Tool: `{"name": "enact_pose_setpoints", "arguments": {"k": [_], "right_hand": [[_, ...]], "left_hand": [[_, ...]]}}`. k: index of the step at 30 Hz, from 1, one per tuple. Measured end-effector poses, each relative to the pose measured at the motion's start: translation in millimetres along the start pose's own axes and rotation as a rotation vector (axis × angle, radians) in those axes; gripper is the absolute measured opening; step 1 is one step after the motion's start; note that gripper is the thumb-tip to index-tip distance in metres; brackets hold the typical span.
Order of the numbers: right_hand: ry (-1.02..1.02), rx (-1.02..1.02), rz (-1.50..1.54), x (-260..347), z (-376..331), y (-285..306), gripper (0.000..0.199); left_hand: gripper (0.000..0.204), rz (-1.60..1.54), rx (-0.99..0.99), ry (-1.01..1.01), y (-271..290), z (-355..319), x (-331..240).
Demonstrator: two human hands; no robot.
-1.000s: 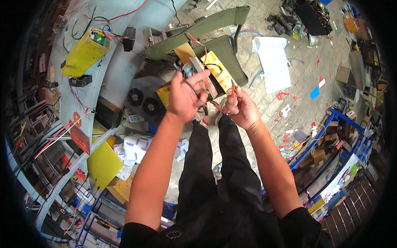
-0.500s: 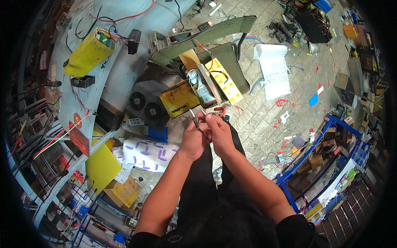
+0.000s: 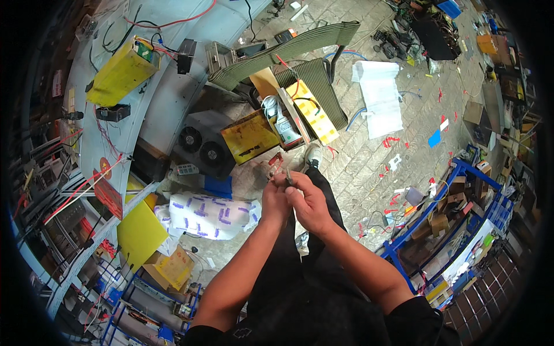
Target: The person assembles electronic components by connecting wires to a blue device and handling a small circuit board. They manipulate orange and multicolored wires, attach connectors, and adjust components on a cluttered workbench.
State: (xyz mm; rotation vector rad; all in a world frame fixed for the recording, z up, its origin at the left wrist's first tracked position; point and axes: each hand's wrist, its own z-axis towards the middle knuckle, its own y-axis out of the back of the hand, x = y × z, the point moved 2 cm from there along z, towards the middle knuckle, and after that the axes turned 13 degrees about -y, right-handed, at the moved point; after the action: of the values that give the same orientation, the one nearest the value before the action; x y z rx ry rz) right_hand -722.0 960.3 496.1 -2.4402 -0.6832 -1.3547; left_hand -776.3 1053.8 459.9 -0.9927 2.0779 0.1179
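My two hands meet in front of me over my legs, fingertips together. My left hand [image 3: 275, 203] is closed, its fingers curled against the other hand, and what lies inside it is hidden. My right hand [image 3: 311, 205] pinches with thumb and fingers. Between the fingertips a small dark slender piece [image 3: 289, 178] sticks up, too small to name. Just beyond the fingers a small red-and-pale thing [image 3: 276, 162] shows; whether it is held or lies on the floor I cannot tell.
Ahead stands a green-striped chair [image 3: 316, 86] with an open box and a yellow-taped board [image 3: 313, 113] on it. Left of it are a twin-fan unit [image 3: 202, 147] and a grey bench [image 3: 158, 92] bearing a yellow pack [image 3: 123, 72]. A blue rack [image 3: 415, 230] stands right.
The pale-tipped slender tool that stuck up from my left hand no longer shows. My hands have turned slightly and drawn closer together. A shoe has come into clearer view beyond them.
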Motion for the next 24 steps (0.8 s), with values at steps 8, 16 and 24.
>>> {"name": "enact_pose_setpoints", "arguments": {"k": [8,16,24], "right_hand": [[-0.356,-0.017,0.694,-10,34,35,0.023],[-0.555,0.040,0.543,-4,79,74,0.041],[-0.470,0.185,0.625,-16,108,84,0.040]], "left_hand": [[0.028,0.262,-0.007,-0.103,6,27,-27],[0.028,0.334,0.227,-0.295,-7,77,-67],[0.042,0.141,0.455,-0.019,-56,131,-96]]}}
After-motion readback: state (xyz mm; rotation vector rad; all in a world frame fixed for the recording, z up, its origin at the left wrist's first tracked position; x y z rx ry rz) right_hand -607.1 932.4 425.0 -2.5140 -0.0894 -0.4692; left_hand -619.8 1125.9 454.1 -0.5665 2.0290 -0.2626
